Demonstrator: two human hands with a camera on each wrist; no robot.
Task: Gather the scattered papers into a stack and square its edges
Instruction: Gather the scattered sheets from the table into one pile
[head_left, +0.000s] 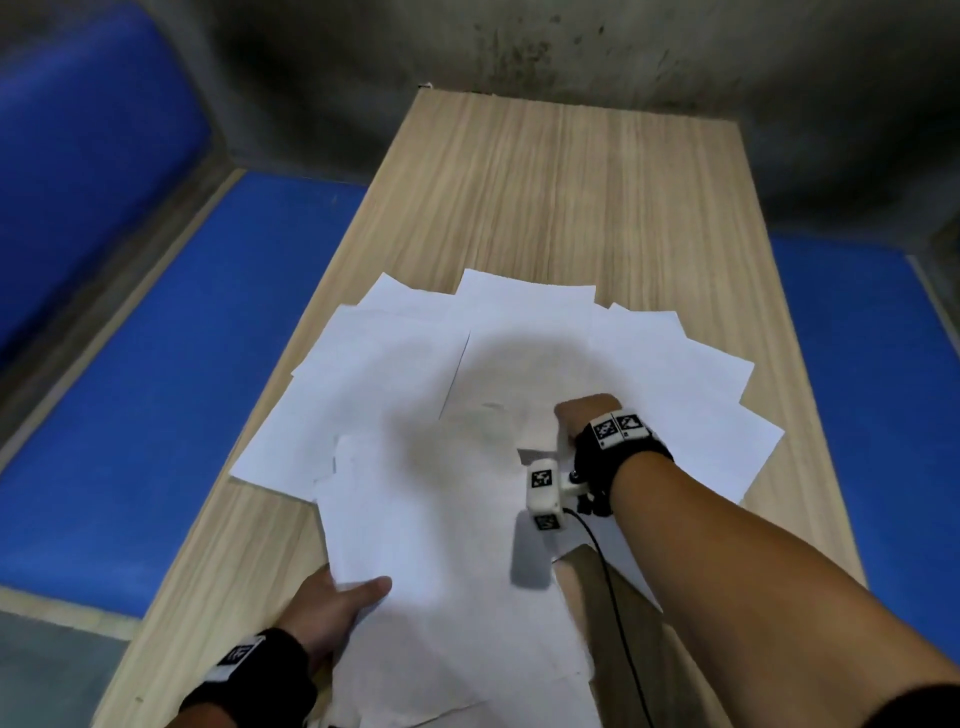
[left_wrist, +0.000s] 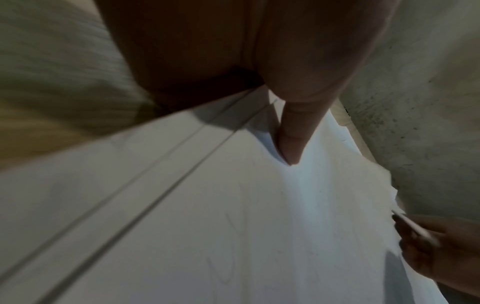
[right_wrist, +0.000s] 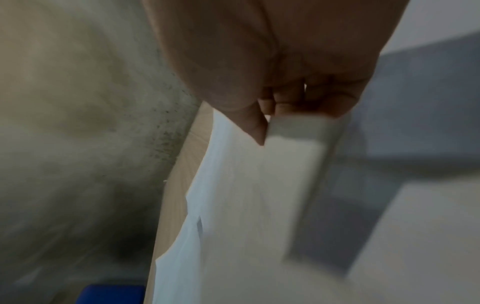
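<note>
We see white papers (head_left: 467, 395) fanned over the near half of the wooden table (head_left: 545, 171), our left hand (head_left: 332, 608) grasping a sheet at seven o'clock, our right hand (head_left: 587, 415) pinching one centrally; hasty pulling may crease sheets.

Matt white paper is seen in the sheets (head_left: 415, 395). A matt, wood-grain finish is shown on the table (head_left: 571, 197). The wall (head_left: 519, 47) appears rough and stained.

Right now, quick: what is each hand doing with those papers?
Left hand: grips the near edge of the papers, thumb on top.
Right hand: fingers curled, pinching a sheet's edge.
</note>
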